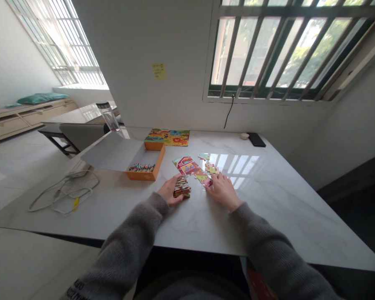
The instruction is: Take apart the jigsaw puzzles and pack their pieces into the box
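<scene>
Left hand (171,191) curled round stack of jigsaw pieces (182,188); right hand (222,189), fingers bent, touches pink jigsaw piece (208,182) near barn jigsaw (186,165) on surface (275,212), grip unclear. Yellow sticky note (159,71) handwriting, left sleeve lettering (78,290): illegible.

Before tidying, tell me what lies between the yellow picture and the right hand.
Puzzle pieces, some joined, lie between the yellow picture and the right hand in the head view.
</scene>
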Available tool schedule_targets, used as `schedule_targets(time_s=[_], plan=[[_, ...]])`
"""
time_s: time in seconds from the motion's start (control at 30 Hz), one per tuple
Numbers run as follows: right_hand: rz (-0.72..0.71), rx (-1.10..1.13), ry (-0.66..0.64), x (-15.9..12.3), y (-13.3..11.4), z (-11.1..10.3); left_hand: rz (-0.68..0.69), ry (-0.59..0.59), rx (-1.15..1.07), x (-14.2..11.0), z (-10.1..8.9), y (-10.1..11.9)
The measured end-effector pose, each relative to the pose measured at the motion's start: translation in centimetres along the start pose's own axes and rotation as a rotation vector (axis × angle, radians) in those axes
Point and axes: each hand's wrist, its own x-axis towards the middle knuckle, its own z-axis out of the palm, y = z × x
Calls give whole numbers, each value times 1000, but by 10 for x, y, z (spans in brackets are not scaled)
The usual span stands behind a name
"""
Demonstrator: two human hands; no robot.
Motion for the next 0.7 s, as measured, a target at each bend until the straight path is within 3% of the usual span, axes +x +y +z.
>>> schedule_targets(time_s=[0.33,0.53,0.7], plan=[[-11,204,1,18,9,13,-10,-54,-30,11,4,-1],[-56,247,92,18,8,18,24,-50,-53,9,7,-3],[-66,268,16,16,14,17,33,-95,-141,9,9,-2]])
